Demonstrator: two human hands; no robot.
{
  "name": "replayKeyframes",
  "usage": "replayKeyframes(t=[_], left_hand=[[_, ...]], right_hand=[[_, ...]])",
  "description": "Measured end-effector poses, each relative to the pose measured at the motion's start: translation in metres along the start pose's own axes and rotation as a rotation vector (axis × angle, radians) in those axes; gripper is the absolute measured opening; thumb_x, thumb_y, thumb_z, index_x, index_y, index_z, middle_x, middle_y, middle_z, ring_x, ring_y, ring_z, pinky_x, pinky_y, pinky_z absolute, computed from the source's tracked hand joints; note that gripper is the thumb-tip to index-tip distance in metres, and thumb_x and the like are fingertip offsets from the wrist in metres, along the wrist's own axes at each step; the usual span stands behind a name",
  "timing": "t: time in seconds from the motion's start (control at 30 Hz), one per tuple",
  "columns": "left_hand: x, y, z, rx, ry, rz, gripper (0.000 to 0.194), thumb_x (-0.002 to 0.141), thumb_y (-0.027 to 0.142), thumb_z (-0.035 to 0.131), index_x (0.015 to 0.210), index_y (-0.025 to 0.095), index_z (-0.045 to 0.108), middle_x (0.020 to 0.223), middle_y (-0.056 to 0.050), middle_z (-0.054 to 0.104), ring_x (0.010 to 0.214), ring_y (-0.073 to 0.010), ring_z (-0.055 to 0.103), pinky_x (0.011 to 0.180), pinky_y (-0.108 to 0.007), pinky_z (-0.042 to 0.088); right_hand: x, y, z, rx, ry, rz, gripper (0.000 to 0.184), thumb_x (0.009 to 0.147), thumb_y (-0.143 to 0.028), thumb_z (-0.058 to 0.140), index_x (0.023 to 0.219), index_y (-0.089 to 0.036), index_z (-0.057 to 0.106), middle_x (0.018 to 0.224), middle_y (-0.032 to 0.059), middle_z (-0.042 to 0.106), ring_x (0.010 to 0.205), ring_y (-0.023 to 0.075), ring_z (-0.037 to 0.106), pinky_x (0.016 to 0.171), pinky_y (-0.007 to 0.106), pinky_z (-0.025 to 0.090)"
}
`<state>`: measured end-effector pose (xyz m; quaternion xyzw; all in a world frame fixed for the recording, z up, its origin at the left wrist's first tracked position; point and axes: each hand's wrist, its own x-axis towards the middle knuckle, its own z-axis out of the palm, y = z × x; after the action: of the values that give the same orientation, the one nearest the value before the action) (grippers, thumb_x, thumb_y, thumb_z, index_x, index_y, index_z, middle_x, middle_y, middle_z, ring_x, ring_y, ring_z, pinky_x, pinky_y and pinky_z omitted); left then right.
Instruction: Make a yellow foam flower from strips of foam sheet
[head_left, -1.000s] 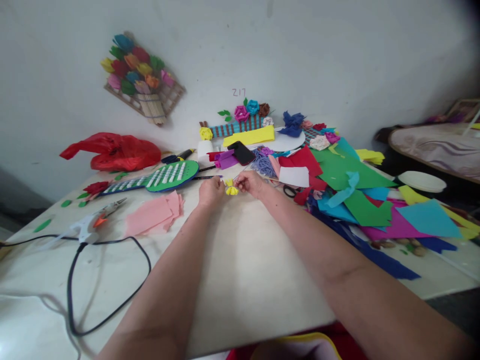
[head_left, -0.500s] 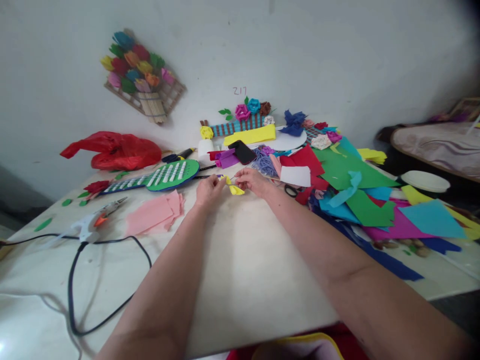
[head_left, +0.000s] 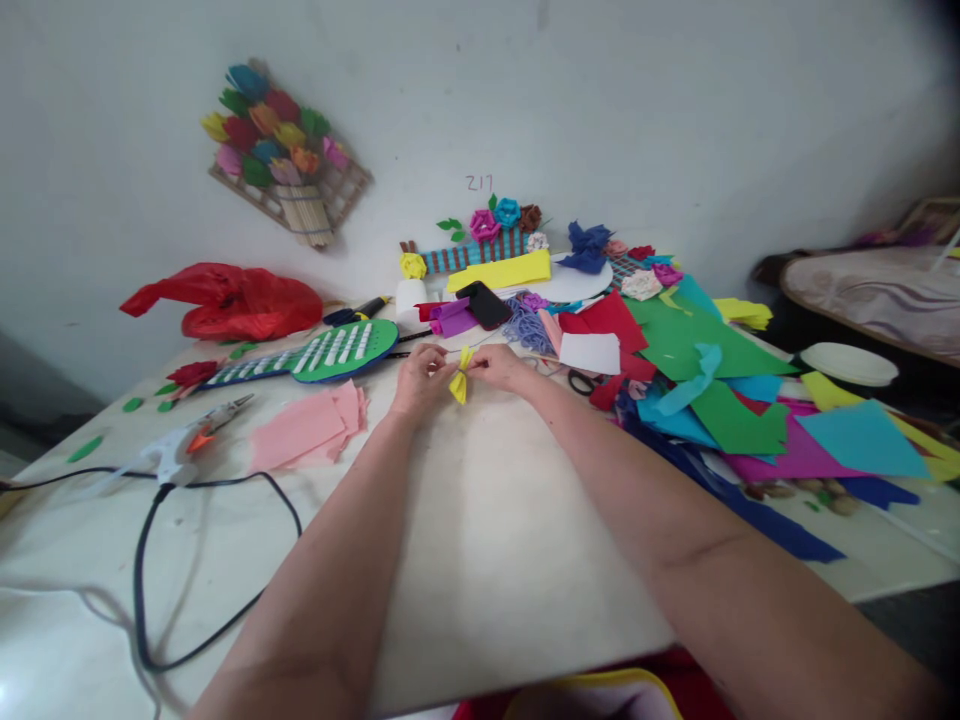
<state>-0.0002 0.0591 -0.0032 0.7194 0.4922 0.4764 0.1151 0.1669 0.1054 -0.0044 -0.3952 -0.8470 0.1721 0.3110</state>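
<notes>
— Where was that yellow paper piece (head_left: 460, 380) from where you stood?

— Right between the two hands, and nearer the far edge of the surface (head_left: 517, 560) than the near one. It was gathered at the waist and flared at both ends.

— Which way did it run?

— Lengthwise, roughly from near edge to far, leaning a little, so it crossed the line between the hands. From the left hand (head_left: 421, 375) it lay just to the right; from the right hand (head_left: 496, 367), just to the left. Neither was clearly nearer.

— And the grip?

— Fingertips were together on each side, and both seemed clamped at the waist. Whether they pinched only paper or a thin strand too, I couldn't tell; it was too small.

— What crowded them?

— Toward the far edge, a black phone (head_left: 486, 305) and a bundle of bluish yarn (head_left: 527, 328) lay beyond the hands. Scissors (head_left: 581, 382) lay to the right, before a heap of coloured paper (head_left: 697, 340) that spread toward the right end.

— And leftward?

— A green guitar-shaped piece (head_left: 345, 352) reached near the left hand, with pink sheets (head_left: 300, 430) closer to the near edge. Toward the left end was a glue gun (head_left: 176, 455), its black cord (head_left: 140, 590) looping close to the left forearm (head_left: 352, 530).
</notes>
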Motion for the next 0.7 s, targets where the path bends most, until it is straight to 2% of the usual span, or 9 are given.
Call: replayKeyframes(t=[0.17, 0.3, 0.5, 0.6, 0.7], left_hand=[[0.0, 0.005, 0.001, 0.08, 0.045, 0.137, 0.013, 0.072, 0.027, 0.057, 0.065, 0.017, 0.054, 0.113, -0.011, 0.057, 0.102, -0.0186, 0.054, 0.086, -0.032, 0.042], [0.0, 0.005, 0.004, 0.029, 0.058, 0.177, 0.017, 0.074, 0.03, 0.057, 0.082, 0.017, 0.062, 0.117, -0.012, 0.056, 0.105, -0.0189, 0.054, 0.089, -0.032, 0.041], [-0.001, 0.005, 0.008, -0.118, 0.005, 0.105, 0.045, 0.073, 0.036, 0.059, 0.115, 0.02, 0.056, 0.12, -0.01, 0.056, 0.107, -0.0189, 0.053, 0.087, -0.031, 0.044], [-0.001, 0.006, 0.009, -0.155, -0.007, 0.043, 0.05, 0.071, 0.04, 0.06, 0.117, 0.021, 0.054, 0.119, -0.009, 0.056, 0.105, -0.0189, 0.053, 0.085, -0.032, 0.044], [-0.001, 0.007, 0.007, -0.136, 0.028, 0.017, 0.044, 0.069, 0.044, 0.06, 0.106, 0.019, 0.06, 0.114, -0.01, 0.058, 0.098, -0.017, 0.056, 0.076, -0.027, 0.046]], right_hand=[[-0.001, -0.002, -0.005, -0.023, 0.028, 0.004, 0.016, 0.071, -0.026, 0.058, 0.06, -0.016, 0.061, 0.067, 0.0001, 0.053, 0.065, 0.0103, 0.046, 0.061, 0.022, 0.032], [-0.003, -0.008, -0.009, 0.042, 0.023, 0.038, 0.017, 0.073, -0.023, 0.057, 0.058, -0.014, 0.057, 0.066, 0.0, 0.051, 0.063, 0.0095, 0.044, 0.06, 0.022, 0.032], [-0.007, -0.012, -0.014, 0.217, 0.061, 0.165, 0.013, 0.072, -0.02, 0.054, 0.06, -0.015, 0.055, 0.056, -0.0014, 0.05, 0.052, 0.009, 0.043, 0.053, 0.022, 0.03], [-0.007, -0.009, -0.014, 0.313, 0.101, 0.187, 0.013, 0.07, -0.021, 0.054, 0.059, -0.016, 0.055, 0.053, -0.0021, 0.049, 0.049, 0.0088, 0.043, 0.051, 0.022, 0.031], [-0.003, -0.001, -0.013, 0.333, 0.218, 0.165, 0.011, 0.067, -0.02, 0.056, 0.057, -0.016, 0.054, 0.056, -0.0019, 0.05, 0.053, 0.0097, 0.044, 0.055, 0.023, 0.034]])
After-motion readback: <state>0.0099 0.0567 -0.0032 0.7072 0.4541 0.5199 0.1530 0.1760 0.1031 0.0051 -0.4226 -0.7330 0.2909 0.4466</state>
